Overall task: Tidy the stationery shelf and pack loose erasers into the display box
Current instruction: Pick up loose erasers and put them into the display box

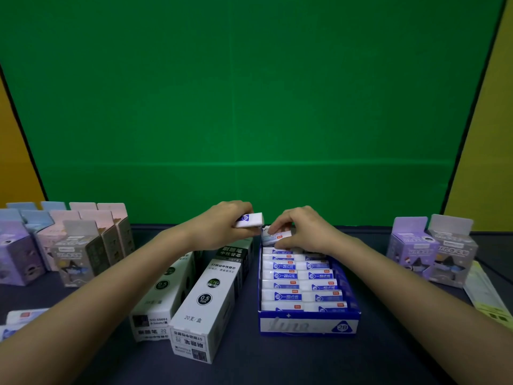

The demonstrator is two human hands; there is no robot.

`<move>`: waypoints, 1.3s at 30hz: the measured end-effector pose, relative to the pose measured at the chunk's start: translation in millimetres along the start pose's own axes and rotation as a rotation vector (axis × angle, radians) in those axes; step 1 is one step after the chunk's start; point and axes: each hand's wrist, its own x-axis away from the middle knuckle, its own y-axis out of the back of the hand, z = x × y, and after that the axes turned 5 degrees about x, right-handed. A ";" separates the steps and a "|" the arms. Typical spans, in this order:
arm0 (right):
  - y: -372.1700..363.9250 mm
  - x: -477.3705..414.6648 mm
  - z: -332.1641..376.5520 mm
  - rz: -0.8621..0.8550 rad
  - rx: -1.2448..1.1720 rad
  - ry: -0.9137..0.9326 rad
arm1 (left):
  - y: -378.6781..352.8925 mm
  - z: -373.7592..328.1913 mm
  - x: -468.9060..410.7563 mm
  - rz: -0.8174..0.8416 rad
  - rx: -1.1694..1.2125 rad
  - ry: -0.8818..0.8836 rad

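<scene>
A blue display box [308, 325] stands on the dark shelf, right of centre, filled with two columns of white erasers [281, 297] in blue-printed sleeves. My left hand [222, 225] holds one white eraser [251, 220] in the air just left of the box's far end. My right hand [302, 230] grips another eraser [276, 237] at the far end of the box, tilted over the back row. Loose erasers [20, 318] lie at the shelf's near left edge, partly hidden by my left forearm.
Two long white refill boxes [204, 307] lie left of the display box. Pastel purple and pink cartons [75, 251] crowd the far left; two purple cartons [433, 251] stand far right beside a flat yellow-white packet [484, 293]. A green backdrop rises behind the shelf.
</scene>
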 end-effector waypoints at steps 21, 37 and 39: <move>-2.1 6.4 -0.5 -0.006 0.076 0.040 | -1.5 0.8 0.2 -0.032 0.017 -0.033; 10.6 19.1 10.7 -0.005 0.153 0.009 | -3.2 -5.6 -0.2 -0.002 0.041 -0.030; 14.9 22.8 14.4 -0.063 -0.150 -0.031 | -4.1 -8.6 -1.8 -0.002 0.059 -0.046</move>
